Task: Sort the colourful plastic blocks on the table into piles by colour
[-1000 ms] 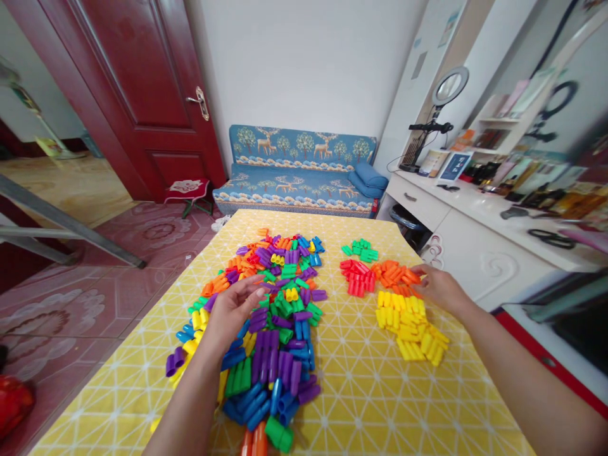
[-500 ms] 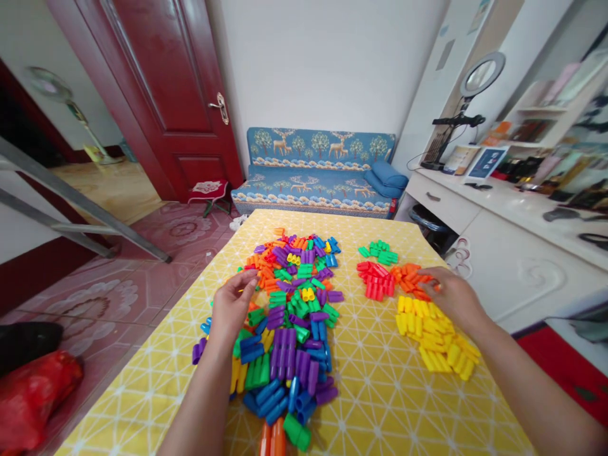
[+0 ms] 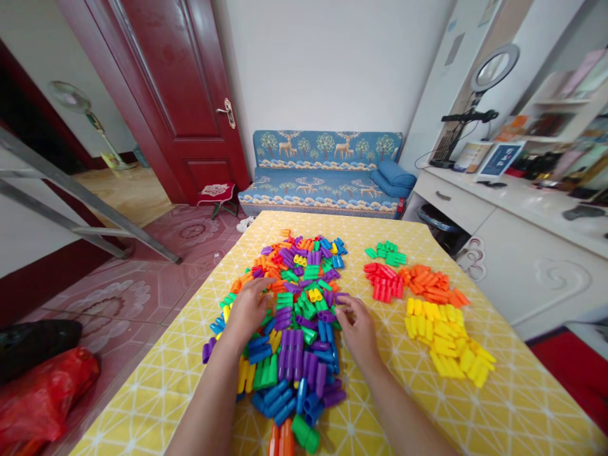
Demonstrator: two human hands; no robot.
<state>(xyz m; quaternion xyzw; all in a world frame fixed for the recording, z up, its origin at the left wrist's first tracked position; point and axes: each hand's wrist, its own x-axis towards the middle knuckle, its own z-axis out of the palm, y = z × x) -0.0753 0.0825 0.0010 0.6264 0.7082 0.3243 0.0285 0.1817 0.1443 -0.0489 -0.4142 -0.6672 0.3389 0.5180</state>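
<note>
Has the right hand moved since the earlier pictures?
Yes. Judged against the red pile, the right hand has gone left, from the orange pile to the right edge of the mixed pile.

1. We've got decent, fairly even light here, and the pale wall (image 3: 318, 69) reads clean, tbh.
2. Can't pin down the light source, but we see soft sheen on the red door (image 3: 161, 69) and small highlights on the plastic pieces (image 3: 291, 356).
3. Shadows by the pile are faint; the far-left doorway (image 3: 28, 126) goes nearly black.
4. Wide-lens stretch makes our edges lean, and the dresser clutter (image 3: 560, 152) looks smeary.
</note>
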